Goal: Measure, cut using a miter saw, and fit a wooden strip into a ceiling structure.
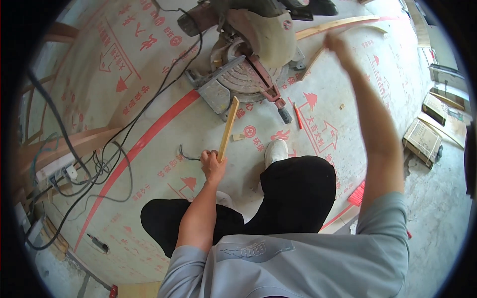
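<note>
My left hand (213, 168) is closed around the lower end of a short wooden strip (228, 128), which points up and away from me. Ahead stands a miter saw (261, 35), its round base and fence resting on the covered floor. My right arm is stretched far forward to the right of the saw, and the right hand (339, 48) is smeared by motion. That hand is close to a long wooden strip (343, 22) and a thinner strip (312, 64); whether it touches either cannot be made out.
A red pencil (297, 116) and small wood offcuts (238, 137) lie before the saw. Black cables (149, 104) run left to a power strip (57, 171). A utility knife (98, 243) lies lower left. Boxes (422, 140) and a red brush (357, 194) are at right.
</note>
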A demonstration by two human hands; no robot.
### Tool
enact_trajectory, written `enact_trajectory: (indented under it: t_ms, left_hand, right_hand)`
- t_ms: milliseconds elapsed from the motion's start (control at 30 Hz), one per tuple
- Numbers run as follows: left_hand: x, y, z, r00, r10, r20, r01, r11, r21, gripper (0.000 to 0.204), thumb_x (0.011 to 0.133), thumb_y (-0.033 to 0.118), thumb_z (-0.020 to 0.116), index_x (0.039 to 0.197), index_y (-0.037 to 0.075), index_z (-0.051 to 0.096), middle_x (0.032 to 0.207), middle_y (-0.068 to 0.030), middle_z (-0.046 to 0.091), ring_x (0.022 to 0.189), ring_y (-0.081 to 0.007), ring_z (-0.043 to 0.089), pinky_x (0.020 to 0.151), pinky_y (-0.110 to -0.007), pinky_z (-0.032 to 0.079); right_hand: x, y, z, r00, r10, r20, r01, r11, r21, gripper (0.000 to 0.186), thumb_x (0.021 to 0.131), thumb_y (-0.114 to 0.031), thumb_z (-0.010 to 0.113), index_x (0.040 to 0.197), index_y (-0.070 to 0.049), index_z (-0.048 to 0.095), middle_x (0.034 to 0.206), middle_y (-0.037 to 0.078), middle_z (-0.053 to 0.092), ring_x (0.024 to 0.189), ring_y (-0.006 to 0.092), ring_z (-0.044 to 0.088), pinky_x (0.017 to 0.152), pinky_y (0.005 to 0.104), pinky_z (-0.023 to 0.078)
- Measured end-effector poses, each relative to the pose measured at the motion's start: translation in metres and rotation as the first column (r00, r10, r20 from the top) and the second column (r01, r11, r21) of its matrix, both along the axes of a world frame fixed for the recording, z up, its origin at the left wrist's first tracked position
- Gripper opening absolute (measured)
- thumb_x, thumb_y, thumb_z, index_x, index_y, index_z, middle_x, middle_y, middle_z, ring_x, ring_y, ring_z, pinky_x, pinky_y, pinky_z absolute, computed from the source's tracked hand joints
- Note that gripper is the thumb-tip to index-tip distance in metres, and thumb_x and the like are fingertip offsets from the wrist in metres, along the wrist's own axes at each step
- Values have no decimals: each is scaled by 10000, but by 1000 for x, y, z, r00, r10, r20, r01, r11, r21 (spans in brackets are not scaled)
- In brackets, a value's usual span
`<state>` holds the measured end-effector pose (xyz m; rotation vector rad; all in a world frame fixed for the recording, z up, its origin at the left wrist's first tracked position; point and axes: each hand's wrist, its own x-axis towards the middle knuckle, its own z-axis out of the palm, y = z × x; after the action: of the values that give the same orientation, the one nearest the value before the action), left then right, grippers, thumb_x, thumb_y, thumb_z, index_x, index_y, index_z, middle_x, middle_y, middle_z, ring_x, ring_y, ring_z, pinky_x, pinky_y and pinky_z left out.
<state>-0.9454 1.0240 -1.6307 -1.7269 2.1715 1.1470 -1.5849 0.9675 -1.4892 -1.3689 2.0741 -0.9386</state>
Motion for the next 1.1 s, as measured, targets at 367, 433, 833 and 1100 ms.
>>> enact_trajectory:
  t_ms: [367, 433, 833, 1100]
  left_hand:
    - [44, -24, -5, 975, -17, -222, 53, 986, 157, 313, 758, 131, 686, 1054, 53, 620, 1055, -144, 550, 1000, -314, 577, 875, -408, 495]
    - [30, -6, 22, 939, 134, -317, -28, 948, 315, 279, 747, 121, 696, 1003, 37, 621, 992, -127, 577, 929, -278, 607, 843, -377, 501]
    - [60, 51, 450, 825, 308, -474, 40, 805, 592, 152, 741, 10, 664, 866, 38, 583, 1102, -86, 635, 928, -150, 585, 826, -312, 477]
    - [75, 53, 680, 716, 141, -683, 372, 752, 545, 117, 758, 30, 654, 856, 55, 596, 1319, -131, 569, 977, -152, 572, 830, -311, 470]
  right_hand:
    - [255, 169, -148, 945, -267, -189, 325, 699, 637, 284, 831, -254, 701, 994, -45, 598, 936, 227, 690, 918, 390, 677, 782, 484, 519]
    - [248, 206, -133, 957, -183, -225, 287, 708, 646, 203, 810, -195, 663, 919, -33, 604, 888, 228, 678, 903, 394, 674, 772, 490, 516]
    - [406, 423, 222, 565, -735, 376, 6, 460, 888, 266, 977, -124, 443, 1038, 34, 648, 804, 152, 718, 633, 195, 683, 551, 327, 532]
    - [467, 376, 457, 818, -498, 288, 342, 823, 454, 283, 899, -264, 670, 1021, -11, 705, 867, 147, 715, 790, 256, 698, 751, 367, 544]
